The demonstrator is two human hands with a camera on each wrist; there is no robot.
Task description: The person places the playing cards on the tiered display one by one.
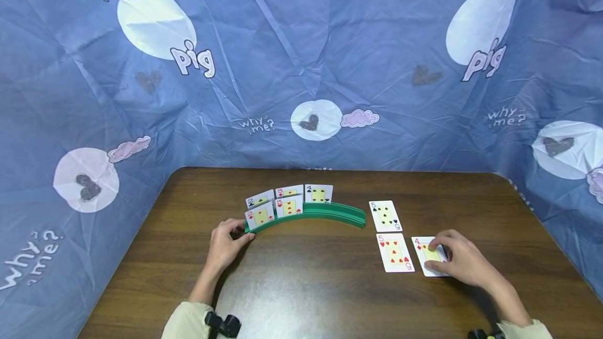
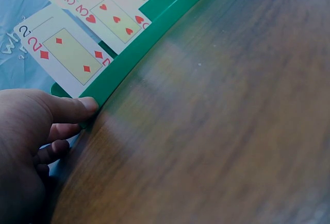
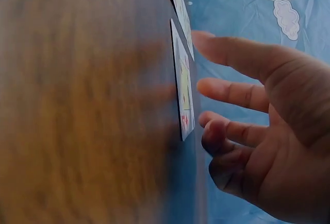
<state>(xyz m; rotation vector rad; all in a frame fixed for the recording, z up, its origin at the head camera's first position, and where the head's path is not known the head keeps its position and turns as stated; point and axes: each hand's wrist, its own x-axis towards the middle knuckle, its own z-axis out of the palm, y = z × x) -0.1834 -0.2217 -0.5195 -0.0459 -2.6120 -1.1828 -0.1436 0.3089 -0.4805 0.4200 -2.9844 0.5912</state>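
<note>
Both hands are working over the table (image 1: 301,286) in the head view: the left hand (image 1: 224,245) is pinching the left end of the green curved card holder (image 1: 334,220); the right hand (image 1: 464,260) is reaching over the four of diamonds (image 1: 427,255), lying at right. The five of hearts (image 1: 395,253) is lying just left of it, the five of spades (image 1: 385,216) farther back. In the holder, the two of diamonds (image 1: 260,216) and three of hearts (image 1: 289,205) are standing in the near row, the four of spades (image 1: 319,193) behind, farther right.

In the left wrist view, the thumb (image 2: 88,104) is pressing the holder's near side beside the two.

In the right wrist view, the fingers are spreading apart, hovering clear of a card seen nearly edge-on.
</note>
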